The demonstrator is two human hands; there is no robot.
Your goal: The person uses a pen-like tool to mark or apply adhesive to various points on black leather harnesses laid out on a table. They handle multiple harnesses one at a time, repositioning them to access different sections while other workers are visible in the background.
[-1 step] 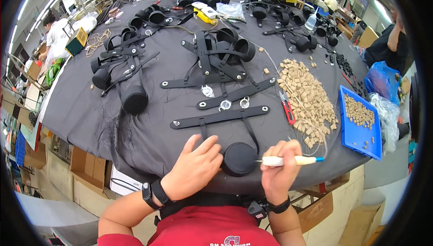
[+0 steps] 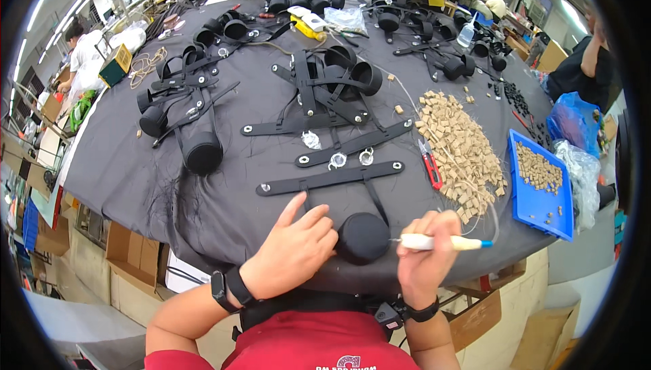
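Near the table's front edge a black round cup [image 2: 364, 238] lies with its flat end up. Its two thin straps run up to a long black strap [image 2: 329, 179] with metal snaps. My left hand [image 2: 295, 244] is against the cup's left side, its far fingers raised and spread, the nearest ones on the cup; the thumb is hidden. In my right hand [image 2: 426, 258] is a pen-shaped tool [image 2: 417, 241] with a pale handle, a blue end and a thin metal tip. That tip points left, at or very near the cup's right side; contact is unclear.
Red-handled thread snips [image 2: 430, 167] lie beside a heap of small tan pieces [image 2: 458, 153]. A blue tray [image 2: 566, 224] stands at right. More strapped black cups [image 2: 203, 152] spread across the dark cloth, with a yellow tool [image 2: 307, 27] farther back. Other people work around the table.
My right hand and the pen-shaped tool have shifted slightly right. The black cup has turned or moved a little the same way, and my left hand has lifted its far finger slightly.
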